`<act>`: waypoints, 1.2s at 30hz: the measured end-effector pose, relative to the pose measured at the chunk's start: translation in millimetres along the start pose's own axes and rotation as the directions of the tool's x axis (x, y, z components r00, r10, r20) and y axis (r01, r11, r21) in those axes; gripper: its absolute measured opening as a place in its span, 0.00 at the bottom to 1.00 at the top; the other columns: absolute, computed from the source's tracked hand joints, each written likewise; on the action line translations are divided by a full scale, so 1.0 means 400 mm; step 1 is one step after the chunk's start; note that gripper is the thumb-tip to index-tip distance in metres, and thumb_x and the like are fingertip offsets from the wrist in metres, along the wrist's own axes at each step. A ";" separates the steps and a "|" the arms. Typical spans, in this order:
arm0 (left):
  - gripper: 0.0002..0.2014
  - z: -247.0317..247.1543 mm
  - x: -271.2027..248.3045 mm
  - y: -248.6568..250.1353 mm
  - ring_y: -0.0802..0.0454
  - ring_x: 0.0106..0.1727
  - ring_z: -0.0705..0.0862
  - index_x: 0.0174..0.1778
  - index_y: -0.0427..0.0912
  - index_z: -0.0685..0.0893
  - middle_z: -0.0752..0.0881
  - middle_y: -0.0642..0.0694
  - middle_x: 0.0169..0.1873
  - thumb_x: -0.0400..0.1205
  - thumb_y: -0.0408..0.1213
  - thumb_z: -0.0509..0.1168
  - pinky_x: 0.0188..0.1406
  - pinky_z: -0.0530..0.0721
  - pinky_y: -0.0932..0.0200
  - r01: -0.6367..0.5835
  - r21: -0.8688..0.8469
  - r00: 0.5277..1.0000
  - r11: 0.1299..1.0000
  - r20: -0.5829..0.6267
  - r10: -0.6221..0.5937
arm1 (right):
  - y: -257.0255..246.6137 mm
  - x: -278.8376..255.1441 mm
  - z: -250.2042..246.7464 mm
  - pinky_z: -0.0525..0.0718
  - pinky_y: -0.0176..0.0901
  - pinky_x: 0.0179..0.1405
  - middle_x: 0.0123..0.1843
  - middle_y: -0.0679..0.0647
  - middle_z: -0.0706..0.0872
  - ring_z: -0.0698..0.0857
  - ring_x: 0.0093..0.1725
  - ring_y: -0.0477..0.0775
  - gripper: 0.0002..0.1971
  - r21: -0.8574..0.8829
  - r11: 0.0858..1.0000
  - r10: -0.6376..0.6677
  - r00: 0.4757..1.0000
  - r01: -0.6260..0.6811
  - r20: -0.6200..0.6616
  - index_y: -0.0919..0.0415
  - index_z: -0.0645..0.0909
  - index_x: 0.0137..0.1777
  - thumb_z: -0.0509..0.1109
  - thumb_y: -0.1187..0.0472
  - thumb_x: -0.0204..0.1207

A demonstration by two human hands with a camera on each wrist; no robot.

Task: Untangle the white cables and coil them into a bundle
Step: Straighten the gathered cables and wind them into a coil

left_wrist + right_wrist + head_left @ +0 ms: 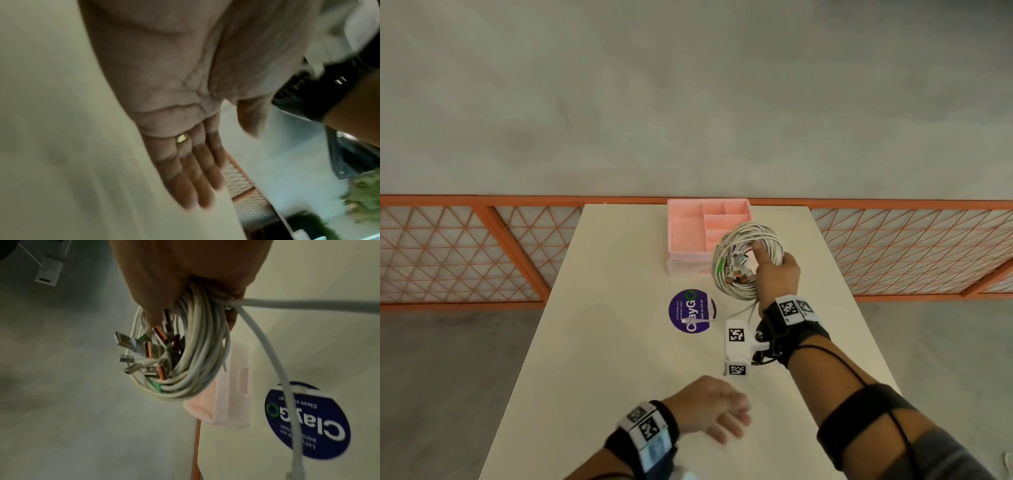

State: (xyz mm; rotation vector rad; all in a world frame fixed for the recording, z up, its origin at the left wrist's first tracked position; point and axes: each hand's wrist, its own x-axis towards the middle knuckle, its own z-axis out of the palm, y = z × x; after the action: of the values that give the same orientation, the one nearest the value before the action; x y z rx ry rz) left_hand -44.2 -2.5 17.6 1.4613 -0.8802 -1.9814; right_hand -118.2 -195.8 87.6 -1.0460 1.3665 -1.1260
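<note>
White cables [748, 260] hang coiled in your right hand [779, 274], fingers curled round the far-right loops over the table [592, 342], lifted so the plugs dangle inside. One loose tail [287, 386] trails onto the purple sticker [692, 311], not yet wound in. Your left hand [717, 407] rests flat and empty nearby, fingers straight

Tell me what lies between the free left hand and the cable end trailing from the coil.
Nothing visible: only bare table separates the open left hand from the loose cable end lying on the purple sticker. The right hand grips the coil.
</note>
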 end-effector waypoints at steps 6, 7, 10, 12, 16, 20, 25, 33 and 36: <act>0.24 -0.006 0.025 0.119 0.44 0.42 0.90 0.57 0.36 0.85 0.91 0.41 0.43 0.64 0.35 0.75 0.40 0.88 0.52 -0.251 -0.565 0.959 0.786 -0.255 0.123 | 0.043 -0.044 0.049 0.88 0.59 0.51 0.46 0.57 0.89 0.88 0.45 0.59 0.27 -0.061 0.998 0.004 0.995 0.002 0.102 0.59 0.81 0.54 0.76 0.37 0.67; 0.26 -0.021 0.023 0.131 0.44 0.49 0.90 0.61 0.34 0.84 0.91 0.41 0.49 0.66 0.35 0.74 0.49 0.87 0.50 -0.294 -0.585 0.946 0.756 -0.289 0.145 | 0.053 -0.049 0.047 0.88 0.58 0.50 0.44 0.57 0.89 0.88 0.43 0.58 0.26 -0.082 0.997 -0.002 0.994 0.012 0.112 0.59 0.81 0.53 0.76 0.37 0.68; 0.25 -0.057 0.017 0.152 0.44 0.70 0.83 0.70 0.43 0.82 0.87 0.42 0.66 0.77 0.47 0.71 0.66 0.78 0.42 -0.422 -0.540 0.897 0.728 -0.368 0.247 | 0.079 -0.065 0.039 0.87 0.55 0.42 0.38 0.56 0.87 0.85 0.33 0.54 0.22 -0.098 0.995 0.020 0.993 -0.009 0.112 0.60 0.80 0.52 0.75 0.42 0.72; 0.24 -0.071 0.018 0.164 0.49 0.67 0.85 0.69 0.50 0.82 0.89 0.46 0.63 0.79 0.55 0.70 0.67 0.78 0.39 -0.442 -0.462 0.874 0.769 -0.414 0.253 | 0.098 -0.082 0.040 0.88 0.54 0.43 0.40 0.56 0.87 0.86 0.34 0.53 0.22 -0.093 0.995 0.051 0.992 -0.040 0.119 0.61 0.79 0.53 0.75 0.43 0.74; 0.35 -0.095 0.016 0.176 0.45 0.56 0.91 0.65 0.42 0.85 0.93 0.41 0.53 0.65 0.54 0.83 0.59 0.87 0.35 -0.515 -0.324 0.761 0.794 -0.598 0.250 | 0.135 -0.104 0.056 0.89 0.60 0.51 0.46 0.55 0.90 0.90 0.45 0.57 0.23 -0.104 0.992 0.092 0.981 -0.075 0.171 0.56 0.80 0.52 0.76 0.39 0.69; 0.34 -0.145 0.001 0.165 0.41 0.53 0.92 0.60 0.41 0.88 0.93 0.38 0.50 0.60 0.53 0.86 0.54 0.89 0.35 -0.492 -0.227 0.741 0.840 -0.616 0.268 | 0.145 -0.108 0.053 0.90 0.62 0.51 0.46 0.55 0.92 0.92 0.45 0.58 0.29 -0.180 0.976 0.174 0.939 -0.124 0.297 0.56 0.82 0.53 0.76 0.34 0.59; 0.36 -0.194 0.003 0.125 0.48 0.49 0.93 0.57 0.44 0.87 0.93 0.46 0.48 0.54 0.54 0.85 0.54 0.90 0.42 -0.434 -0.056 0.640 0.899 -0.721 0.264 | 0.150 -0.115 0.044 0.90 0.65 0.49 0.50 0.58 0.91 0.92 0.47 0.60 0.28 -0.300 0.950 0.239 0.829 -0.091 0.505 0.56 0.80 0.57 0.77 0.41 0.61; 0.14 -0.217 0.009 0.090 0.50 0.45 0.92 0.48 0.47 0.92 0.94 0.49 0.40 0.66 0.41 0.79 0.53 0.90 0.46 -0.388 0.006 0.556 0.922 -0.796 0.239 | 0.192 -0.157 0.065 0.88 0.46 0.36 0.46 0.58 0.91 0.91 0.42 0.57 0.18 -0.303 0.950 0.243 0.794 -0.079 0.557 0.60 0.82 0.56 0.76 0.56 0.67; 0.09 -0.232 0.013 0.086 0.49 0.43 0.91 0.45 0.47 0.91 0.93 0.49 0.39 0.71 0.35 0.76 0.46 0.88 0.55 -0.335 0.055 0.542 0.940 -0.805 0.240 | 0.215 -0.176 0.065 0.81 0.40 0.26 0.42 0.59 0.91 0.89 0.36 0.56 0.12 -0.291 0.948 0.271 0.804 -0.128 0.530 0.61 0.83 0.54 0.74 0.62 0.71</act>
State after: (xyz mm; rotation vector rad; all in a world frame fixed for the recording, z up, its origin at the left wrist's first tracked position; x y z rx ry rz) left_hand 44.4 -46.8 21.2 1.7590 -0.5214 -0.8935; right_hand -87.3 -113.3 14.9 -1.2513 1.1055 -0.4300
